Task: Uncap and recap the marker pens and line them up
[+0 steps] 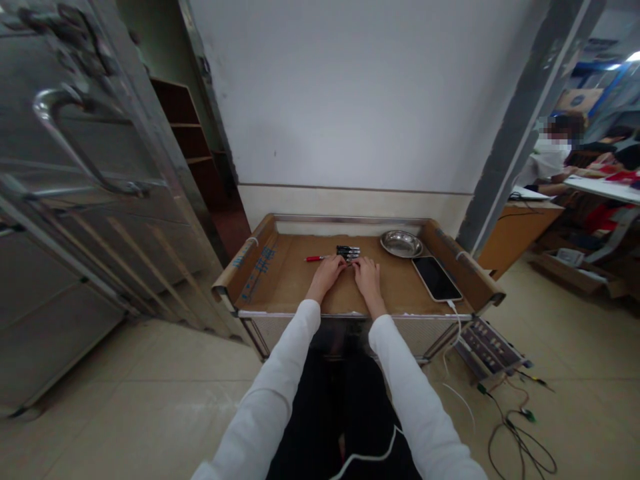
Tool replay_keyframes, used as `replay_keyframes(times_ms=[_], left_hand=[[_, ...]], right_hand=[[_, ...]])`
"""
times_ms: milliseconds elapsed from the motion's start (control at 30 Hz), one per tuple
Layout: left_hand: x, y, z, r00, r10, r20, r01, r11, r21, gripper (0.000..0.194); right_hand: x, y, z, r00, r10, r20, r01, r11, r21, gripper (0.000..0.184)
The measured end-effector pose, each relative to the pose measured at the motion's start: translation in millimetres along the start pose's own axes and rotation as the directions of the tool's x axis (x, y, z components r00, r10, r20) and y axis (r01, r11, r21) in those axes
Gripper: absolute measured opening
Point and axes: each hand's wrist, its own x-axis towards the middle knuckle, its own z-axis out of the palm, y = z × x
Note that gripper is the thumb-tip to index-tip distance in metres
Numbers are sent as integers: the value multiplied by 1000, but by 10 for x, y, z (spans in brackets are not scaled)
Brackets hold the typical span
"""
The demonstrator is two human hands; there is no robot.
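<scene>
My left hand (327, 273) and my right hand (368, 275) rest close together over the cardboard-lined tabletop (295, 293). Both sets of fingers are curled inward and nearly meet; whatever is between the fingertips is too small to make out. Just beyond them lie several black pens (348, 251) side by side, partly covered by my fingers. A red pen (314, 259) lies to the left of these, close to my left hand. Toward the back right sits a round metal dish (401, 244).
A dark-screened phone or tablet (437, 279) lies on the right, with a white cable (459, 327) hanging down. Raised cardboard-covered sides (250, 263) bound the table. A power box (490, 350) and looped wires (520, 433) are on the floor. A seated person (547, 157) is at far right.
</scene>
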Motion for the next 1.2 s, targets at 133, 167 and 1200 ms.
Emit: replay_keyframes(times_ms=[133,167,1200], left_hand=[[-10,45,-44,1000,9,-18,-9,1000,-5,8],[-13,50,-52,1000,7,-25,-7,1000,-10,8],[-47,4,-17,1000,3,-19,-1,993,115,19]], right_hand=[[25,23,37,999,-21,-27,24,994,102,23],[34,27,48,998,-53,-25,56,988,141,22],[0,42,-20,981,145,-131,-142,989,30,25]])
